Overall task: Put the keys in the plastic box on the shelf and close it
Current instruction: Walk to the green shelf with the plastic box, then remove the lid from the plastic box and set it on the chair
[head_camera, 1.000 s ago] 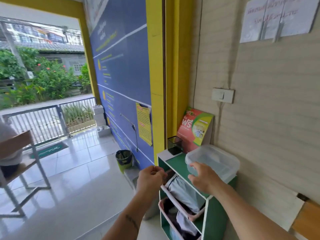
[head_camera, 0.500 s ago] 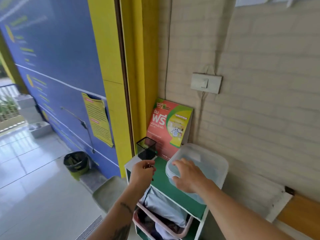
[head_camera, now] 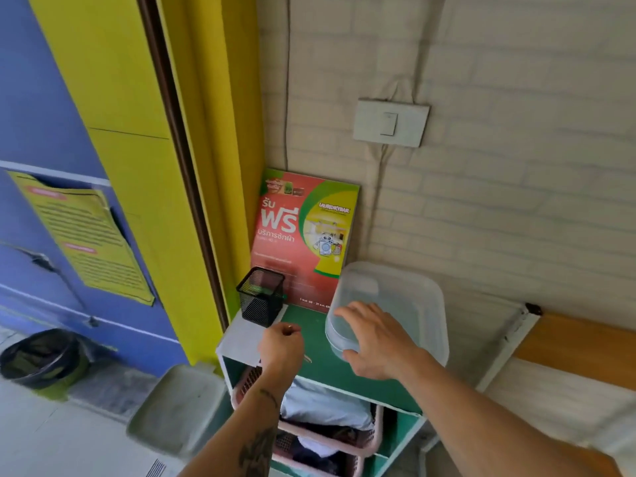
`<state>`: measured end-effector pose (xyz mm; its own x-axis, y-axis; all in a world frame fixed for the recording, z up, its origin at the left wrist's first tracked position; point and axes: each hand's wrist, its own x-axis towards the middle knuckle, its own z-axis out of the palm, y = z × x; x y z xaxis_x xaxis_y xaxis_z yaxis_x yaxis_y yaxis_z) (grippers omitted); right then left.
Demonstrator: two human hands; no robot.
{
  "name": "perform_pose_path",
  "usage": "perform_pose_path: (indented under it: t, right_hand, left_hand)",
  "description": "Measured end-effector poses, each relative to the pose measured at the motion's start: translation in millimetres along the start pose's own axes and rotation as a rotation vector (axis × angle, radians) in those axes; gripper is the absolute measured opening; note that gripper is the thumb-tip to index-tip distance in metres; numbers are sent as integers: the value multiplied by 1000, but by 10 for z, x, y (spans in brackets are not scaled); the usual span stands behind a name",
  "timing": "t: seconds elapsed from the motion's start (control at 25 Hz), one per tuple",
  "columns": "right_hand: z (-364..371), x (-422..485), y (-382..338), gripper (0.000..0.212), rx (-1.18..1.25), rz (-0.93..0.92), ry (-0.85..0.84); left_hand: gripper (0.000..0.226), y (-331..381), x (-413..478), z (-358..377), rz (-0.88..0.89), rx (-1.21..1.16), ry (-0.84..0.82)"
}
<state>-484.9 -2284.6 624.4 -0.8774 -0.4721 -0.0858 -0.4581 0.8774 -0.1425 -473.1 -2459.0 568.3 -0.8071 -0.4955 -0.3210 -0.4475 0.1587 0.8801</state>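
1 red sign [head_camera: 303, 235] reads "LAUNDRYBAR"; right hand [head_camera: 377, 340] on plastic box [head_camera: 406, 301].

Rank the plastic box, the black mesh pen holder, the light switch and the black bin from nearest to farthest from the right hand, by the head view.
1. plastic box: under the right hand.
2. black mesh pen holder: left, on the shelf top.
3. light switch: on the wall above.
4. black bin: far left, on the floor.
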Motion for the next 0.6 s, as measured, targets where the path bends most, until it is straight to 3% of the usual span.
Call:
perform_pose_path:
  t: [0.2,0.36,0.6]
  right_hand:
    - [31,-24,-15,73,34,39,20]
    - [87,-25,32,78,43,61,50]
    - [171,-28,85,77,-91,107,116]
  left_hand:
    - [33,131,212,9,86,85,-199]
    - [44,139,214,-75,114,211,-192]
    - [20,55,26,57,127,30,-257]
